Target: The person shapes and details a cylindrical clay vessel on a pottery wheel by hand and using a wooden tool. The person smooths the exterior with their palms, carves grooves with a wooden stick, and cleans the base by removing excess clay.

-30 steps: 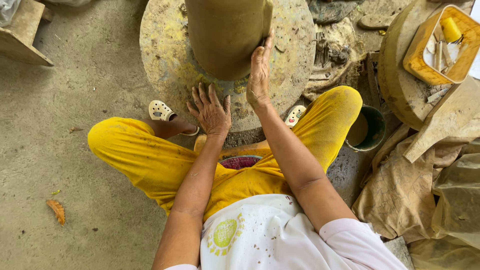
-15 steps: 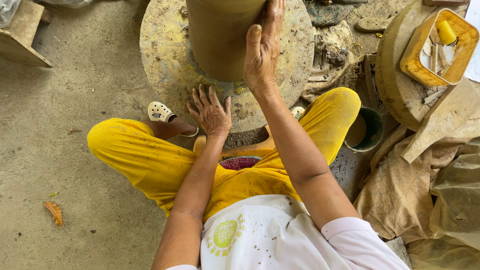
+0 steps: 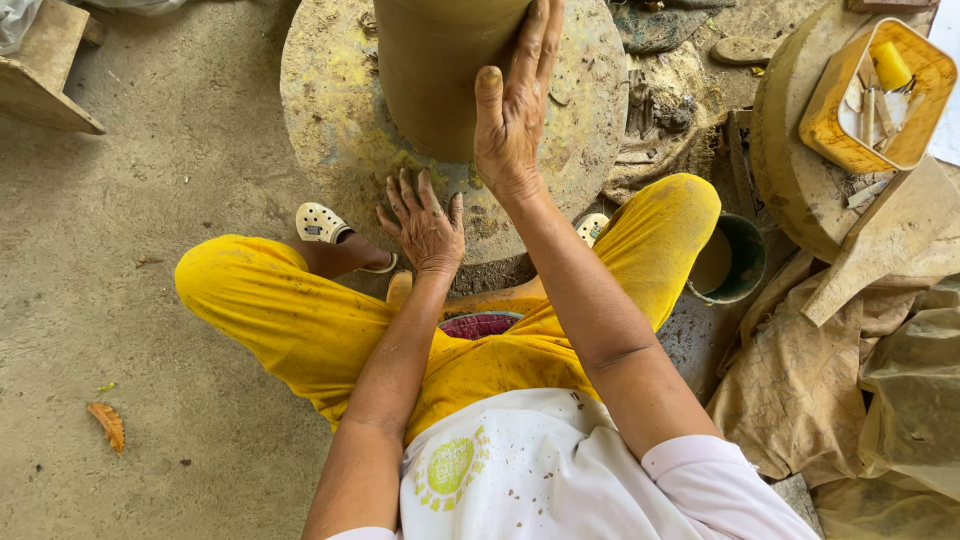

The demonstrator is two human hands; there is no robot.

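A tall brown clay cylinder (image 3: 435, 70) stands on a round, clay-stained wheel (image 3: 330, 130) in front of me. My right hand (image 3: 512, 105) lies flat against the cylinder's right side, fingers pointing up and away. My left hand (image 3: 425, 225) rests spread on the near rim of the wheel, fingers apart, holding nothing. I sit low behind the wheel in yellow trousers (image 3: 260, 310) with my knees wide to either side.
A green bucket (image 3: 728, 262) of pale liquid sits by my right knee. A yellow tub (image 3: 880, 95) with sticks and tools rests on a round slab at the right. Clay-smeared plastic sheets (image 3: 850, 400) lie at lower right. A wooden stool (image 3: 50, 70) stands at far left.
My right hand has slid up the cylinder's side, from near its base to higher on the wall. My left hand has stayed on the wheel's rim.
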